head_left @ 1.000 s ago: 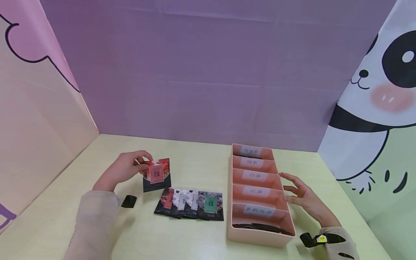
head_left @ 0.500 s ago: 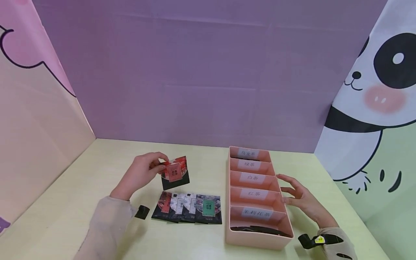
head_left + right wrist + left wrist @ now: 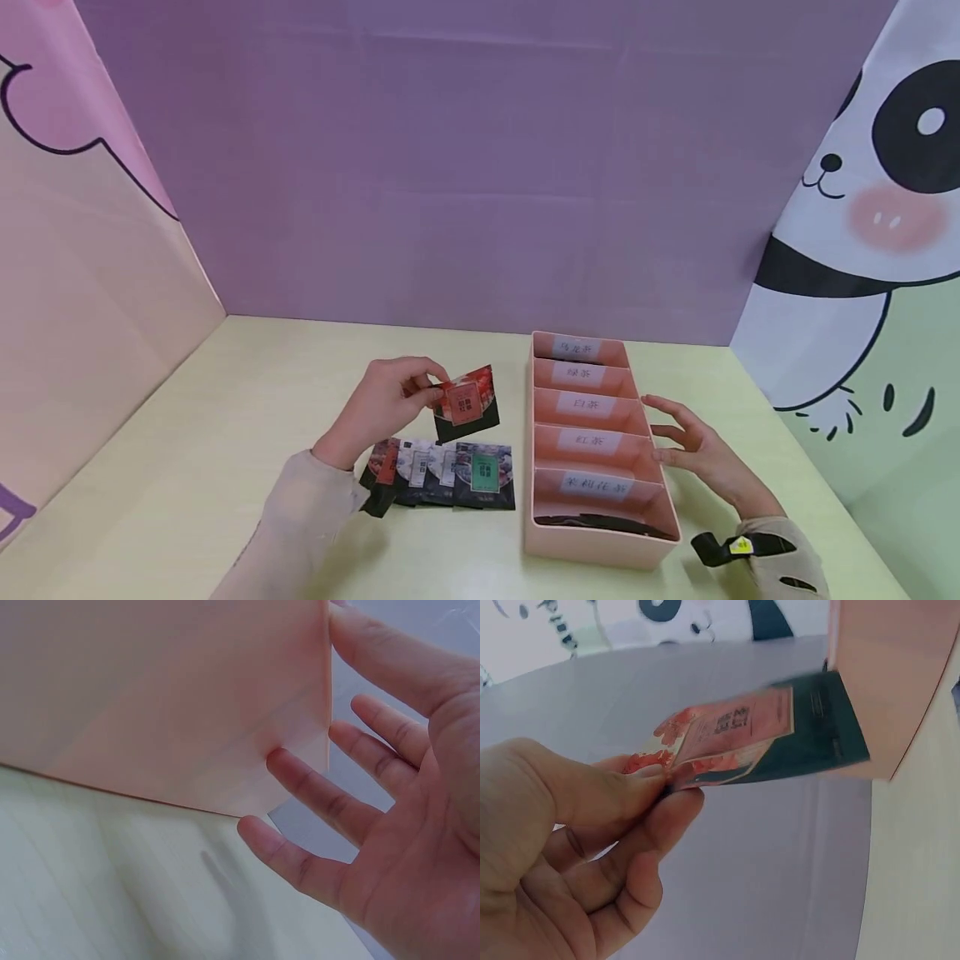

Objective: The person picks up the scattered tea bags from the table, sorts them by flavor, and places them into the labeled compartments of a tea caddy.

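Note:
My left hand (image 3: pixel 390 404) pinches one corner of a black and red tea sachet (image 3: pixel 467 404) between thumb and fingers, raised just behind a row of sachets. In the left wrist view the sachet (image 3: pixel 817 724) tilts flat, its dark end near the pink box wall. To the right stands a pink divided box (image 3: pixel 592 546) with a white label on each section. My right hand (image 3: pixel 705 458) rests its spread fingertips on the box's right side; in the right wrist view those fingers (image 3: pixel 315 791) are extended against the wall.
Overlapping on the table lie a green-labelled sachet (image 3: pixel 484 475), two pale-patterned sachets (image 3: pixel 431 475) and a red-labelled one (image 3: pixel 384 460), partly covered by the left wrist camera. Dark packets (image 3: pixel 600 523) lie in the box's front section. A purple backdrop (image 3: pixel 480 167) rises behind.
My left hand has carried the red sachet rightward, from left of the row to above its right part, close to the box. The right hand and box stay in place.

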The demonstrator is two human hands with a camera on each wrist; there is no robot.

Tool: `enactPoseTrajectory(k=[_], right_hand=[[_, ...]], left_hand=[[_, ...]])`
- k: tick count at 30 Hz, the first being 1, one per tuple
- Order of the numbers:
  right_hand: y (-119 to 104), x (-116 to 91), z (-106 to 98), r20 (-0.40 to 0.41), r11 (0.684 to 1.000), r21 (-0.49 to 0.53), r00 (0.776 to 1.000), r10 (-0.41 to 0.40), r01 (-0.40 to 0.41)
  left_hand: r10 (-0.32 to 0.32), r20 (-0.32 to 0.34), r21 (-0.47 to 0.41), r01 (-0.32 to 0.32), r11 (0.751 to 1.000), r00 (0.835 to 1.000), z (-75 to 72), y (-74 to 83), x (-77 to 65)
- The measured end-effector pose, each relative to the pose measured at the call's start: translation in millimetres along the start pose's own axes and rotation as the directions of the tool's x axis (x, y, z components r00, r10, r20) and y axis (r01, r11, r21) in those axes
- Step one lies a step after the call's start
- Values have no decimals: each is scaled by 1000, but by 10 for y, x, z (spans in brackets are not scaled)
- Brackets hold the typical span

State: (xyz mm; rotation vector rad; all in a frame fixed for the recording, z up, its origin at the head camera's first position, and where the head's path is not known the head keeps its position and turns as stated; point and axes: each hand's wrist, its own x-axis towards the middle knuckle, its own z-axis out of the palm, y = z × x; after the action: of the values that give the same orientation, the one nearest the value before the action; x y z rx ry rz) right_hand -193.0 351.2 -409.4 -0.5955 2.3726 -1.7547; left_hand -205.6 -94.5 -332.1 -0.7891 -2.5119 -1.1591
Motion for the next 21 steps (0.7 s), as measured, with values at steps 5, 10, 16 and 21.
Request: enactPoseTrajectory(k=[5,10,16,21], right_hand=[[-13,32,5,14,1000,16,1000,-28,27],[-7,37,20,4,1000,-1,1000,-12,12],[-2,34,14,-10,1000,-24,1000,-1,1],[-5,18,-2,-13,1000,-28,1000,-4,3]], left_hand=[[31,-7,-67,-31,997,999,124,107,102],[38,-62,-115,-44,992,997,226,209,215],[61,-51,-171,-69,983,997,421,334,305],[128,-27,-183,-131,974,991,639,452,344]])
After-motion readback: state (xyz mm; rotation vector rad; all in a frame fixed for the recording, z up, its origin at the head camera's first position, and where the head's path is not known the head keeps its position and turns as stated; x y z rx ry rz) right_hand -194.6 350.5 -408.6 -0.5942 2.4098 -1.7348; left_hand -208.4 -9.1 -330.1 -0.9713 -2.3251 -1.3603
